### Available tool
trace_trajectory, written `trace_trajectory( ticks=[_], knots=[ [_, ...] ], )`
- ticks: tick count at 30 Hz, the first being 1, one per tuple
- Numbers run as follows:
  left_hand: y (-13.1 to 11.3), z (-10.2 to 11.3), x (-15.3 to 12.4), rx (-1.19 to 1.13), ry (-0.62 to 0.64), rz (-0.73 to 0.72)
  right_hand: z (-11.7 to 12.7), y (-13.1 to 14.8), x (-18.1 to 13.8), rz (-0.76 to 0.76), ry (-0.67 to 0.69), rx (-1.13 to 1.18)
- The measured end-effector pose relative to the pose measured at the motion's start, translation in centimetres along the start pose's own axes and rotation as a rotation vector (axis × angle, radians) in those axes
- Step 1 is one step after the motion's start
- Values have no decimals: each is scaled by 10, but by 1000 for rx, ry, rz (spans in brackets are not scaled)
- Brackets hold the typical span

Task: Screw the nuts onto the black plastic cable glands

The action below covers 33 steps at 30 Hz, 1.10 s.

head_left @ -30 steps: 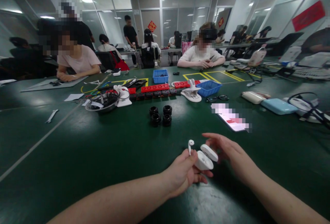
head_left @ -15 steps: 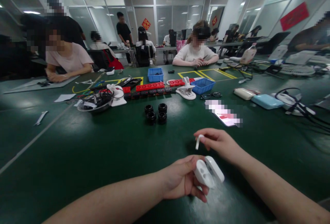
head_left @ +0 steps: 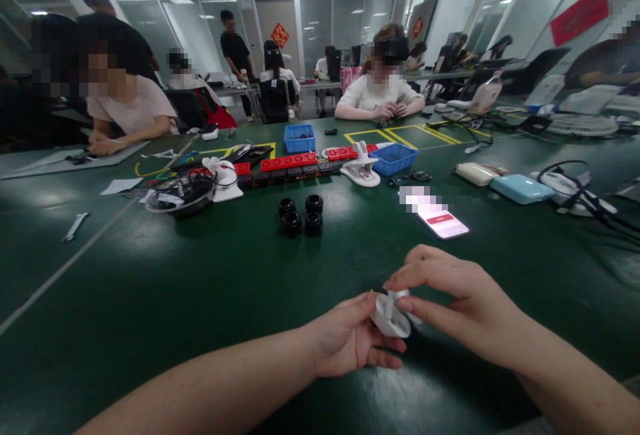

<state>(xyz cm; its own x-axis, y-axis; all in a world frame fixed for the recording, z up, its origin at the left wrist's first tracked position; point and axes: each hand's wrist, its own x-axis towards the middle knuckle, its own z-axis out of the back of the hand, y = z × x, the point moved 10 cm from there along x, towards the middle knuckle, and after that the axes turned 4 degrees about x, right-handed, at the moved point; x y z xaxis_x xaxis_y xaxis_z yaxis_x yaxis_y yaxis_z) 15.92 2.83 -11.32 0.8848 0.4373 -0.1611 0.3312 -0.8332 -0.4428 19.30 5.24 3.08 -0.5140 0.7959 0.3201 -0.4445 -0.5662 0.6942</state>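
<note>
In my left hand (head_left: 350, 336) I hold a white earbud charging case (head_left: 393, 323) over the green table, its lid swung back on the right. My right hand (head_left: 457, 295) pinches a white earbud (head_left: 391, 304) between thumb and fingertips, right at the case's mouth. The stem points down toward the case; I cannot tell how deep it sits. The lid is partly covered by my right fingers. Beyond my hands, a lit phone (head_left: 447, 225) lies face up on the table.
Several black lens-like cylinders (head_left: 291, 223) stand mid-table. Behind them are red and black strips (head_left: 287, 163), a white clip stand (head_left: 361, 171), blue trays (head_left: 300, 138) and a bowl of cables (head_left: 180, 203). A blue case (head_left: 523, 188) lies right. A person in white (head_left: 379, 93) sits opposite.
My right hand has brought the earbud from beyond the case down to its opening. My left hand has raised the case slightly. The view has shifted a little.
</note>
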Motion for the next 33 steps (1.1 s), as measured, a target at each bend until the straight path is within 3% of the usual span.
trace_trajectory(
  ticks=[7, 20, 22, 27, 30, 33],
  knots=[
    [2, 4, 0, -14, -35, 15, -3, 11, 7, 72, 97, -38],
    [-1, 1, 1, -16, -14, 18, -26, 2, 11, 2, 385, -4],
    [0, 1, 0, -20, -27, 28, -21, 0, 12, 7, 324, 22],
    [5, 7, -1, -40, -100, 78, 24, -14, 6, -16, -110, 101],
    [5, 9, -2, -48, -128, 79, 21, -37, -7, -198, -123, 68],
    [4, 9, -3, -54, -131, 55, -3, -48, -22, -325, -29, 22]
  ],
)
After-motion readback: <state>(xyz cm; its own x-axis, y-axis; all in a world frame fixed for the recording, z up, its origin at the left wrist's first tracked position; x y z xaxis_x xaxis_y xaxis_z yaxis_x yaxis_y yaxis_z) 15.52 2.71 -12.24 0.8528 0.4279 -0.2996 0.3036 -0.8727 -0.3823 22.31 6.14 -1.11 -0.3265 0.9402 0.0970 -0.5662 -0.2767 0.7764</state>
